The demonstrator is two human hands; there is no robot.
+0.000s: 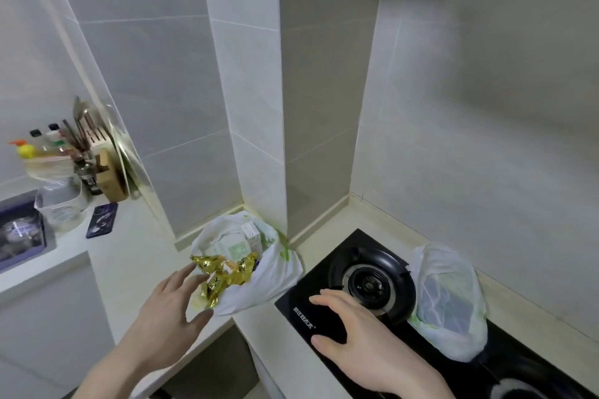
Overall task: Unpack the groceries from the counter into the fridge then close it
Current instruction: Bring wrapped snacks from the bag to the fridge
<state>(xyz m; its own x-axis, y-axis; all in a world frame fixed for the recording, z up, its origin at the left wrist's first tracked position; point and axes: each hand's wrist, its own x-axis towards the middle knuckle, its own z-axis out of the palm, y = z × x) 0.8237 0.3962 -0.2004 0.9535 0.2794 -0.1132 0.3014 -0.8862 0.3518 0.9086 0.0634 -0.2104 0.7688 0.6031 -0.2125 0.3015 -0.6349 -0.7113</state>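
Observation:
A white plastic grocery bag (272, 272) stands open in the counter corner, with cartons and boxes inside. Shiny gold-wrapped packets (223, 275) spill from its mouth. My left hand (168, 304) is at the bag's left side with fingers spread, fingertips touching the gold packets, not closed on them. My right hand (356, 330) hovers open over the black gas hob (324, 282), to the right of the bag, holding nothing. A second thin plastic bag (450, 298) with something dark and green inside lies on the hob's right side. No fridge is in view.
The white counter (136, 256) runs left to a sink (19, 230), a clear tub (61, 204), a dark phone (102, 220), bottles and a knife block (107, 172). Tiled walls and a pillar stand behind the bag. A burner (369, 282) sits near my right hand.

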